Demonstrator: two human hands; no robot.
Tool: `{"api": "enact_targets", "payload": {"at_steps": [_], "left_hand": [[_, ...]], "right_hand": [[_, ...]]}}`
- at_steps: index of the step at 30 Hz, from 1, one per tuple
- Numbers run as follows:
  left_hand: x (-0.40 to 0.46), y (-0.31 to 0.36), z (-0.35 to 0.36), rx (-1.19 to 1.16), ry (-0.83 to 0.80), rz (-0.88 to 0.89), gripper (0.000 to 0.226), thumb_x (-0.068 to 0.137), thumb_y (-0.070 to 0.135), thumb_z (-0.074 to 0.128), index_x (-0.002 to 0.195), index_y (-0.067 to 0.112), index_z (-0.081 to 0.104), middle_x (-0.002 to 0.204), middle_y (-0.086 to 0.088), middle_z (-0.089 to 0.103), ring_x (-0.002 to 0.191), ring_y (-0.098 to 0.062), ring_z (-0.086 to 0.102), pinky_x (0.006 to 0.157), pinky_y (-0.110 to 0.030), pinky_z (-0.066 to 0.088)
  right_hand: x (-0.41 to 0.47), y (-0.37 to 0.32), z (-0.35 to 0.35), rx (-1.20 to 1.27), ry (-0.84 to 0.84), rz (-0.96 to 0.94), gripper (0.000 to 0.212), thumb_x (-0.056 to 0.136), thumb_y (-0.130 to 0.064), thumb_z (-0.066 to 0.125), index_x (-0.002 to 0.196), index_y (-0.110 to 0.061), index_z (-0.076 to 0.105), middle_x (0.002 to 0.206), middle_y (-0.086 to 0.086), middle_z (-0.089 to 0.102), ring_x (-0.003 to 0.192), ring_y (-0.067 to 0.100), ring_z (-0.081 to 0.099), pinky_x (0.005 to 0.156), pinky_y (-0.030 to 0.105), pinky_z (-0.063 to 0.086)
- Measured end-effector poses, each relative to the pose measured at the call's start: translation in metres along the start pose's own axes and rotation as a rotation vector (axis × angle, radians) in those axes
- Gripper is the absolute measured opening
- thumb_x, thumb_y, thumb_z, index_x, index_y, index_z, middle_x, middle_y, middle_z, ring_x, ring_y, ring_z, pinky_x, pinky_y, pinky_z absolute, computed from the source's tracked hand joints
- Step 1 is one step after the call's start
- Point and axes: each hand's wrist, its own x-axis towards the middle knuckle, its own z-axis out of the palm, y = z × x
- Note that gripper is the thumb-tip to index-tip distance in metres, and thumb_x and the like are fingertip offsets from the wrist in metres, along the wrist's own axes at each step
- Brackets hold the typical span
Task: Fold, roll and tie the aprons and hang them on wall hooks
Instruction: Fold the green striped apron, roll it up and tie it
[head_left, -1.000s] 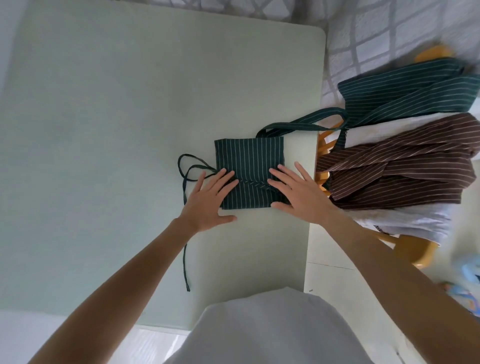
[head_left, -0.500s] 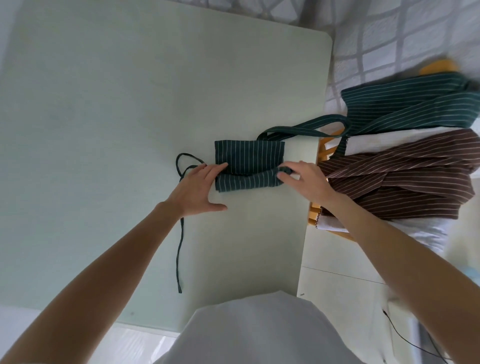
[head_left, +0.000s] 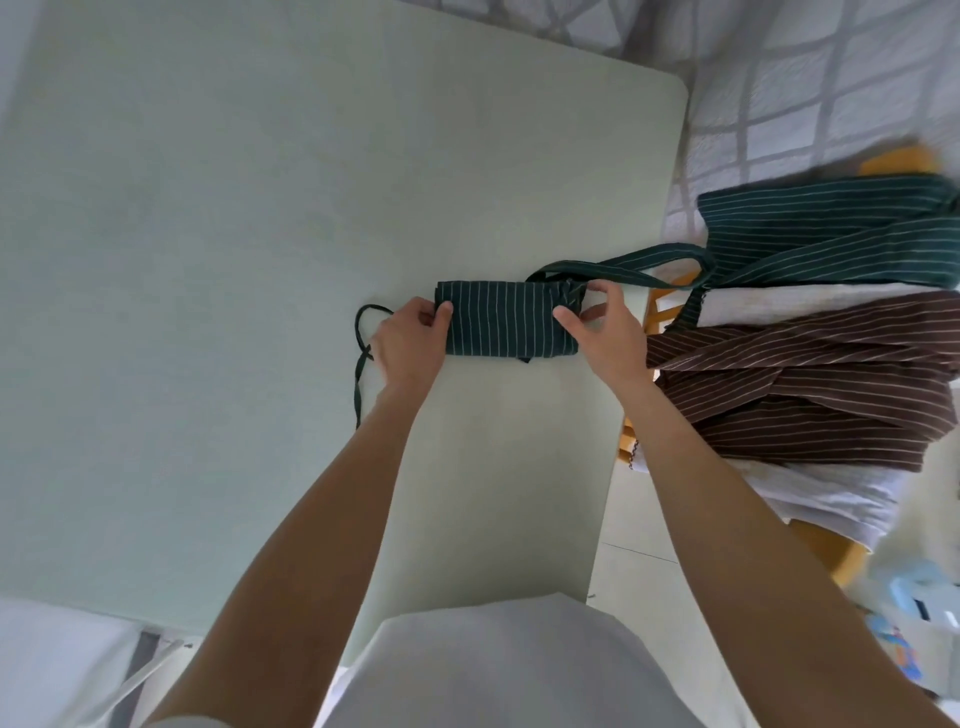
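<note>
A dark green white-striped apron (head_left: 506, 325) lies rolled into a short bundle on the pale green table (head_left: 234, 234), near its right edge. My left hand (head_left: 410, 343) grips the roll's left end, thumb on top. My right hand (head_left: 605, 332) holds the right end, fingers curled around it. A thin green tie string (head_left: 359, 364) trails off the left end toward me. The apron's wide neck strap (head_left: 631, 262) loops off to the right over the table edge.
On a wooden chair (head_left: 660, 309) right of the table lies a pile of aprons: a green striped one (head_left: 831, 234) on top, white cloth, then brown striped ones (head_left: 810, 395). A checked rug (head_left: 810, 78) covers the floor beyond.
The folded apron has been rolled away from me into a tighter bundle. Both hands went from lying flat on it to gripping its two ends.
</note>
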Motion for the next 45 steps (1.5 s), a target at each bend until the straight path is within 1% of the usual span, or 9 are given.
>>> {"api": "enact_targets", "payload": {"at_steps": [5,10,15,22,24,28,36,40,45], "left_hand": [[0.006,-0.001,0.0,0.049,0.017,0.061,0.029,0.092,0.043,0.049,0.1,0.018,0.062,0.092,0.004,0.067,0.089,-0.019,0.06,0.093,-0.031,0.032],[-0.023,-0.021,-0.013,-0.043,0.263,0.337,0.027,0.09,0.028,0.058,0.115,0.018,0.057,0.111,0.0,0.059,0.107,-0.019,0.049,0.097,-0.034,0.031],[-0.079,-0.047,-0.015,-0.122,0.025,0.38,0.037,0.087,0.023,0.064,0.122,0.02,0.055,0.127,-0.004,0.048,0.114,-0.014,0.042,0.09,-0.005,0.028],[-0.097,-0.05,-0.008,-0.262,-0.257,0.05,0.059,0.082,0.03,0.07,0.133,0.032,0.039,0.125,-0.002,0.041,0.096,-0.015,0.055,0.081,-0.025,0.047],[-0.093,-0.048,-0.007,-0.262,-0.265,0.031,0.063,0.079,0.029,0.072,0.131,0.035,0.039,0.117,-0.002,0.045,0.09,-0.016,0.058,0.082,-0.031,0.051],[-0.08,-0.047,-0.008,-0.308,-0.329,0.005,0.071,0.072,0.02,0.078,0.129,0.034,0.037,0.108,0.001,0.06,0.09,-0.014,0.062,0.079,-0.031,0.053],[-0.089,-0.047,-0.023,-0.641,-0.365,0.089,0.068,0.071,-0.011,0.069,0.123,0.03,0.051,0.109,0.003,0.064,0.096,-0.008,0.061,0.085,-0.024,0.05],[-0.104,-0.055,-0.025,-0.198,-0.254,0.345,0.075,0.072,0.003,0.073,0.136,0.026,0.04,0.116,0.003,0.059,0.101,-0.014,0.054,0.087,-0.026,0.045],[-0.131,-0.073,-0.014,0.189,-0.051,0.511,0.072,0.067,0.016,0.082,0.131,0.017,0.049,0.085,-0.006,0.06,0.078,-0.021,0.054,0.061,-0.028,0.048]], "right_hand": [[-0.011,-0.013,0.007,-0.136,-0.015,-0.045,0.044,0.09,-0.04,0.057,0.127,-0.018,0.048,0.112,0.009,0.059,0.101,0.023,0.055,0.085,0.035,0.042],[-0.084,-0.017,0.022,0.219,-0.122,0.113,0.018,0.09,-0.032,0.06,0.096,-0.015,0.056,0.089,-0.003,0.066,0.068,0.006,0.065,0.062,0.018,0.051],[-0.138,-0.008,0.043,0.338,-0.242,0.194,0.014,0.088,-0.033,0.063,0.085,-0.02,0.058,0.079,-0.006,0.066,0.057,0.006,0.064,0.063,0.021,0.047],[-0.139,-0.032,0.031,0.083,0.119,-0.266,0.034,0.086,-0.027,0.066,0.115,-0.016,0.053,0.088,-0.012,0.047,0.079,0.005,0.045,0.071,0.01,0.038],[-0.124,-0.041,0.035,-0.098,0.04,-0.436,0.034,0.087,-0.024,0.064,0.119,-0.018,0.055,0.11,-0.002,0.051,0.098,0.012,0.048,0.086,0.021,0.041],[-0.098,-0.043,0.053,-0.292,-0.183,-0.337,0.051,0.083,-0.016,0.068,0.128,-0.027,0.047,0.132,0.011,0.039,0.106,0.024,0.053,0.093,0.039,0.049],[-0.095,-0.039,0.034,0.213,-0.459,-0.217,0.085,0.075,-0.009,0.077,0.139,-0.037,0.028,0.127,-0.001,0.049,0.112,0.017,0.051,0.094,0.035,0.05],[-0.121,-0.033,0.036,-0.14,-0.194,-0.4,0.082,0.075,-0.021,0.077,0.142,-0.03,0.031,0.118,0.004,0.054,0.11,0.018,0.045,0.094,0.031,0.037],[-0.154,-0.012,0.046,-0.543,0.052,-0.623,0.087,0.06,-0.024,0.086,0.135,-0.013,0.043,0.102,0.005,0.064,0.098,0.024,0.055,0.089,0.035,0.037]]}}
